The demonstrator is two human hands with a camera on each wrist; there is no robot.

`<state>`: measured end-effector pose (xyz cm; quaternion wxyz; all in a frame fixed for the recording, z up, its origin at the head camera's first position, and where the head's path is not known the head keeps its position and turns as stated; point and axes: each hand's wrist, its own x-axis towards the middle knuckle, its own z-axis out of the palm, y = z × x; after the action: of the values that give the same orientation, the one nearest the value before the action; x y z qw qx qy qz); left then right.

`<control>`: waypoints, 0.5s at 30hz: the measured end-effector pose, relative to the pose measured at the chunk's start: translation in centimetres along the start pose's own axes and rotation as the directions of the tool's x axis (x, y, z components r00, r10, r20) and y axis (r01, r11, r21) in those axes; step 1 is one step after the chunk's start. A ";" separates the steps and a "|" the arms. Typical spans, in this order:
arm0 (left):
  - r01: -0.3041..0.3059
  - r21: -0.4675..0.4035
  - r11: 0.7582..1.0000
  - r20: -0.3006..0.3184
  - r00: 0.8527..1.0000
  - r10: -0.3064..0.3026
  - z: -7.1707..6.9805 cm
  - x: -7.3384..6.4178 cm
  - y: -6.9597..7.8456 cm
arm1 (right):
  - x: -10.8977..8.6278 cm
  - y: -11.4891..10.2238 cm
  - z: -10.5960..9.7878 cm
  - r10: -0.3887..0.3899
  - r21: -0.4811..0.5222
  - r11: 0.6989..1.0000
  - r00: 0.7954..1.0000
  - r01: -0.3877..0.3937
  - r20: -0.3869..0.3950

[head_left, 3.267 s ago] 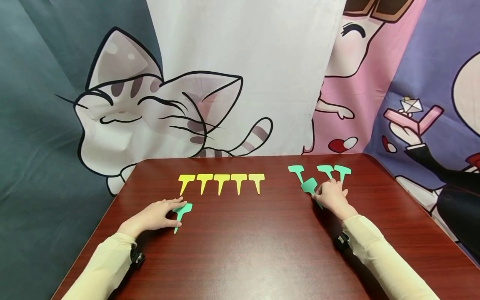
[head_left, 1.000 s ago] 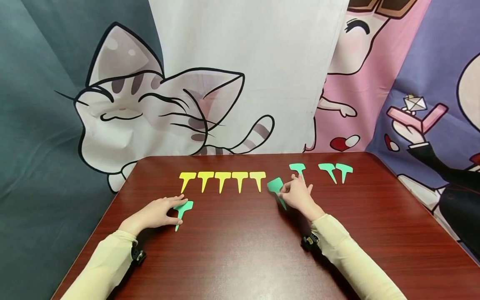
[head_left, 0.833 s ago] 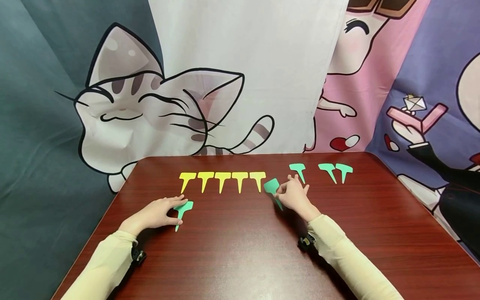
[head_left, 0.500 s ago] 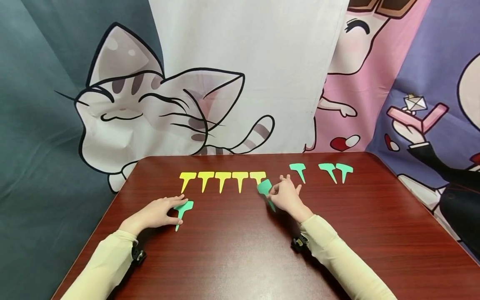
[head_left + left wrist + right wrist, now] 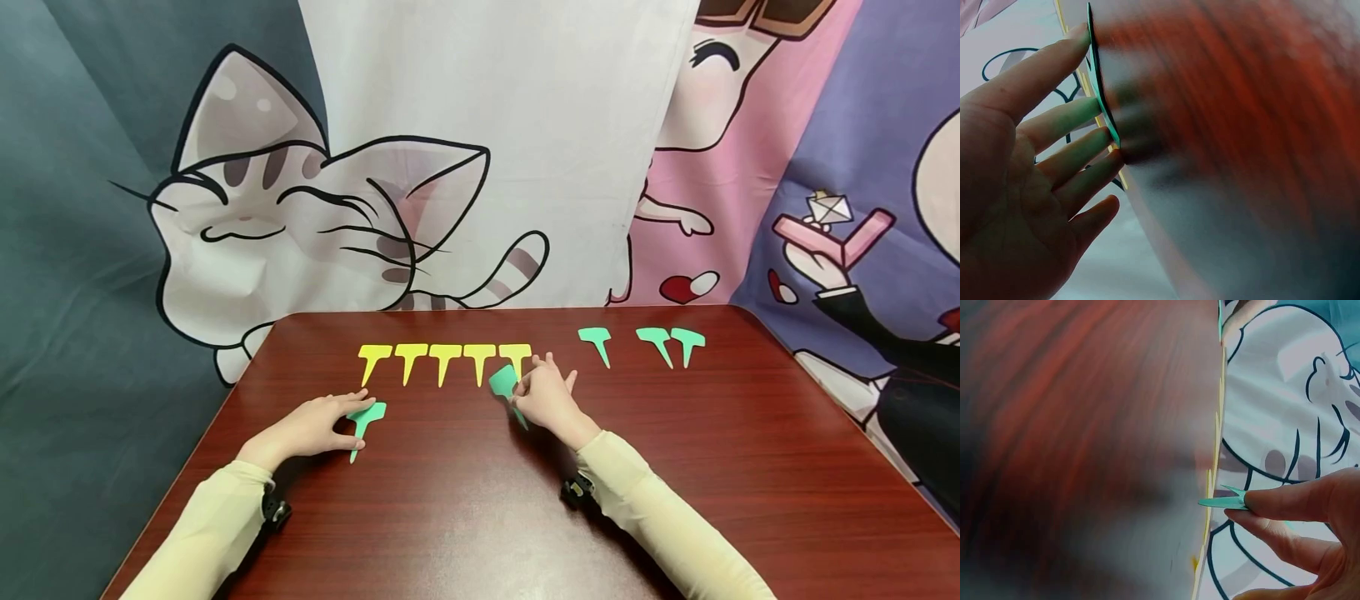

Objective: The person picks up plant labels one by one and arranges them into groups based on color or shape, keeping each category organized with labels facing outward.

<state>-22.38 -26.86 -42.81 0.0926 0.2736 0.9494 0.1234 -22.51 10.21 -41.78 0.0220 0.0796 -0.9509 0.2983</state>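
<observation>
1. Table (image 5: pixel 465 517) beneath us;
2. on its left, our left hand (image 5: pixel 309 430), fingers relaxed, touches a green tag (image 5: pixel 368 412); our right hand (image 5: pixel 553 400) pinches a second tag (image 5: pixel 503 381);
3. that's near the rightmost yellow tag (image 5: pixel 515 350); likely light, stiffish, slick; best held by its stem (image 5: pixel 521 418).

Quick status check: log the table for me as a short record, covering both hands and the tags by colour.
Left hand: fingers extended, touching a green tag on the table
Right hand: pinching another green tag, which is tilted
Pinched tag's position: by the right end of the yellow row, on the person's side
Yellow tags: five, side by side
Untouched green tags: three, far right, two close together
Total tags: ten
</observation>
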 end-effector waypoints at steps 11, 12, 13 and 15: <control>-0.005 0.004 1.000 -0.004 1.000 0.005 0.2 0.1 -0.1 | 0.4 -1.5 1.3 -0.052 -0.036 0.998 0.999 0.051 -0.002; -0.001 0.003 1.000 -0.004 1.000 0.002 0.2 0.1 -0.1 | 0.4 -1.7 1.4 -0.059 -0.038 0.998 0.998 0.059 -0.003; 0.005 -0.001 1.000 -0.001 1.000 -0.005 0.2 0.1 -0.1 | 0.5 -1.9 1.5 -0.067 -0.040 0.997 0.998 0.067 -0.001; 0.004 0.002 1.000 0.000 1.000 -0.004 0.1 0.0 -0.1 | 0.5 -2.3 1.7 -0.073 -0.039 0.997 0.997 0.073 0.005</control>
<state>-22.42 -26.92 -42.98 0.0924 0.2717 0.9501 0.1221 -22.63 7.34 -41.83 0.0326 0.1144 -0.9530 0.2786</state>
